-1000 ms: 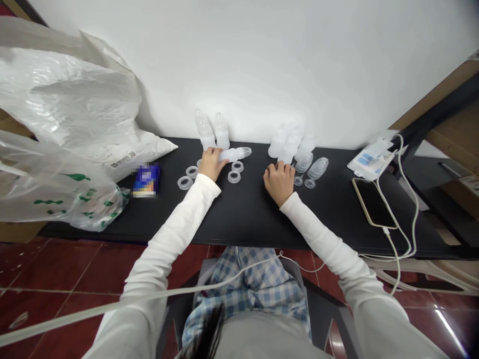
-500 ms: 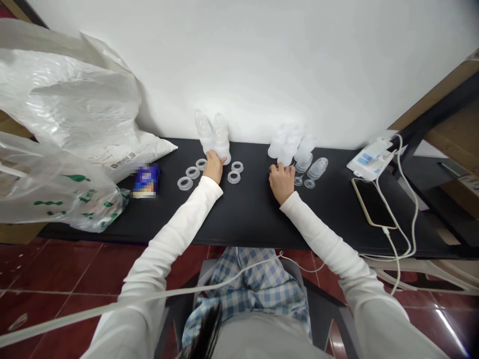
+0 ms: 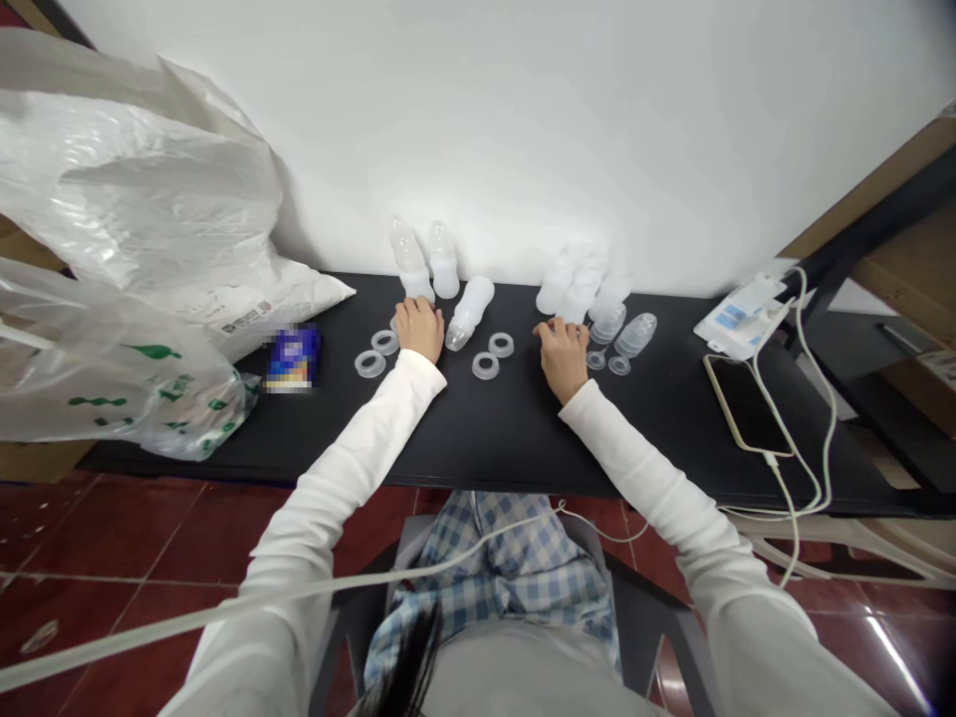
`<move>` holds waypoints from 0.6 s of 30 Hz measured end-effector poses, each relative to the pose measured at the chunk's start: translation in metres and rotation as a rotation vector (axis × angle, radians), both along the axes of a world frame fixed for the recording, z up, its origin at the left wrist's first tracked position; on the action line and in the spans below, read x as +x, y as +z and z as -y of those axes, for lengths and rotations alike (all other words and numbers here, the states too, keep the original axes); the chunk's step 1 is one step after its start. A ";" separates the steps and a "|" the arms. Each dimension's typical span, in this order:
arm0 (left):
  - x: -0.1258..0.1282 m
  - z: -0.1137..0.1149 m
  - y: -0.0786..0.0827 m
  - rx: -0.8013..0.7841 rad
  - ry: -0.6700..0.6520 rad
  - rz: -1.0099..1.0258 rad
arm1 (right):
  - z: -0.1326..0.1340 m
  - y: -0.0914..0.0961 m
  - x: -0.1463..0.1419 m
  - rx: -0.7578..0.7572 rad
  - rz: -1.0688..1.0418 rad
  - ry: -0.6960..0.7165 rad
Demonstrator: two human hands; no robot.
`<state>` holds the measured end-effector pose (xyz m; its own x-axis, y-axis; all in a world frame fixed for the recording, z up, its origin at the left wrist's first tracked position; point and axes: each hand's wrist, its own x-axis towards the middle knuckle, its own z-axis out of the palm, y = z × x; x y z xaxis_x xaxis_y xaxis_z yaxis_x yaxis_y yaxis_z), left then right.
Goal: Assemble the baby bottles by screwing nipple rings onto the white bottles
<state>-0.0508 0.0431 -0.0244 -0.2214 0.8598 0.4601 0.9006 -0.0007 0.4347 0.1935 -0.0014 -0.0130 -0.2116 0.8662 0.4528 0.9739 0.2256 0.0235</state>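
Observation:
A baby bottle (image 3: 472, 311) with a clear cap lies tipped over on the black table, its cap end toward me. Just left of it is my left hand (image 3: 419, 331), palm down with bent fingers apart, holding nothing I can see. Behind stand two similar bottles, one white (image 3: 443, 261) and one tilted (image 3: 410, 261). Clear rings (image 3: 370, 364) lie left of this hand, partly hidden by it; two more rings (image 3: 486, 365) lie to its right. My right hand (image 3: 563, 357) rests on the table, fingers loosely spread, in front of a cluster of white bottles (image 3: 574, 284).
Stacked clear caps (image 3: 635, 337) and small ringed pieces (image 3: 619, 365) lie right of my right hand. Further right are a charging phone (image 3: 747, 406), cables and a white-blue packet (image 3: 736, 317). Large plastic bags (image 3: 134, 219) and a blurred blue pack (image 3: 293, 358) occupy the left.
The front bottle that my left hand held upright now lies on its side, and the hand is off it, slightly left. The two right-hand rings have shifted right. My right hand has barely moved.

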 end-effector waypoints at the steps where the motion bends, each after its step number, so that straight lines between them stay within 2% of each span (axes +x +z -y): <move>1: 0.000 0.001 0.002 0.004 -0.029 -0.009 | 0.000 0.001 0.000 -0.004 0.003 0.007; 4: 0.000 0.002 0.009 0.003 -0.232 -0.030 | 0.001 0.002 -0.001 -0.004 0.010 0.037; 8: -0.004 0.002 0.013 -0.016 -0.703 -0.110 | 0.000 0.001 -0.001 0.007 0.013 0.066; 10: -0.004 0.003 0.014 -0.059 -0.870 -0.150 | 0.000 0.001 -0.001 0.010 0.012 0.067; 13: 0.002 0.007 0.016 -0.111 -0.971 -0.158 | 0.000 0.001 -0.002 0.018 0.007 0.071; 18: 0.013 0.020 0.023 -0.193 -0.966 -0.037 | -0.001 0.001 -0.003 0.011 0.009 0.080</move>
